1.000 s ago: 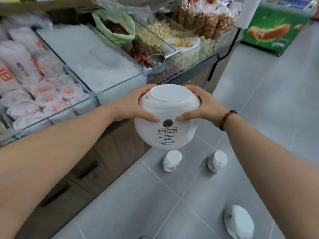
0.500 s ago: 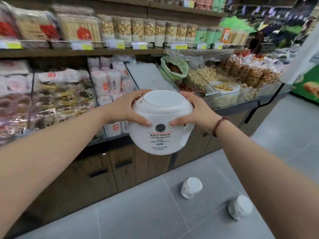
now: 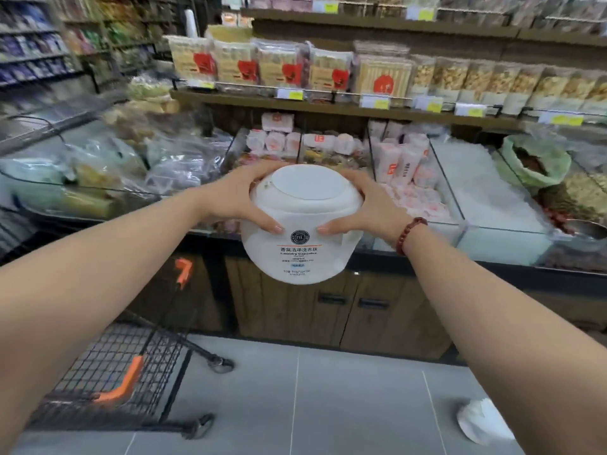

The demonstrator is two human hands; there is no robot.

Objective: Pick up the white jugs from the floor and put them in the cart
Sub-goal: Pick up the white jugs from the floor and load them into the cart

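Observation:
I hold a round white jug (image 3: 300,238) with a flat lid and a printed label at chest height, in front of the shop counter. My left hand (image 3: 241,200) grips its left side and my right hand (image 3: 359,206) grips its right side, thumbs near the label. The black wire cart (image 3: 111,376) with orange corner pieces stands at the lower left, partly hidden under my left forearm. Another white jug (image 3: 483,421) lies on the grey floor at the lower right, partly behind my right forearm.
A glass-fronted counter (image 3: 492,244) with bagged goods runs across the middle, with wooden cabinet doors (image 3: 348,307) below. Shelves of packaged food (image 3: 295,67) rise behind it. Grey floor tiles (image 3: 312,405) lie between the cart and the fallen jug.
The view has swung left along the counter while both hands keep the jug. The cart has come into view at lower left; only one jug on the floor still shows.

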